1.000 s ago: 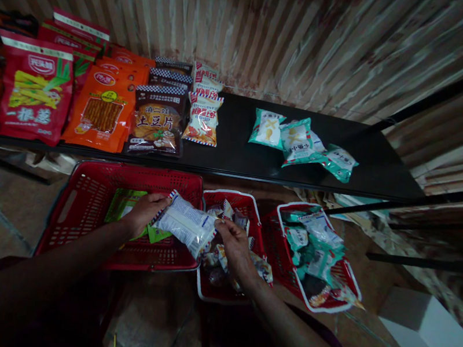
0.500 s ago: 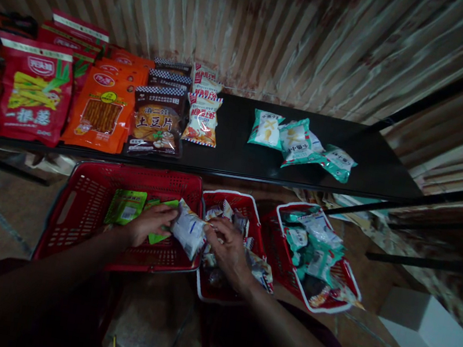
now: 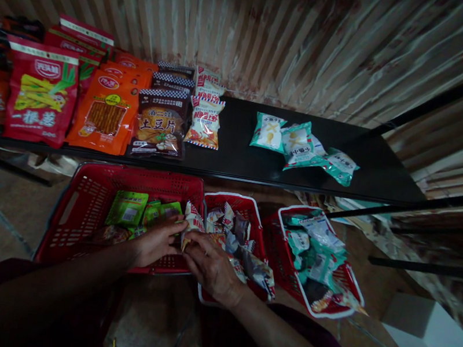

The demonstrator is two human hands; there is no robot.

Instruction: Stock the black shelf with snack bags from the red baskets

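A small white and red snack bag (image 3: 194, 218) is held upright between my two hands, over the right side of the large red basket (image 3: 100, 171). My left hand (image 3: 160, 239) grips its left edge with the fingertips. From the right, my right hand (image 3: 212, 264) closes on its lower part and hides some of it. Green packets (image 3: 128, 208) lie in the large basket, left of my hands. Beside it, a smaller red basket (image 3: 238, 199) with a white rim holds several similar white and red bags.
Behind the baskets, a black shelf (image 3: 228, 164) carries rows of snack bags on the left and several teal bags (image 3: 302, 143) further right. Another red basket (image 3: 347, 315) holds teal bags. A white box (image 3: 446, 342) stands at the lower right, near black metal bars.
The bag between my hands has turned from its whitish back to its printed front and stands more upright. My right hand has moved left, closer to my left hand.
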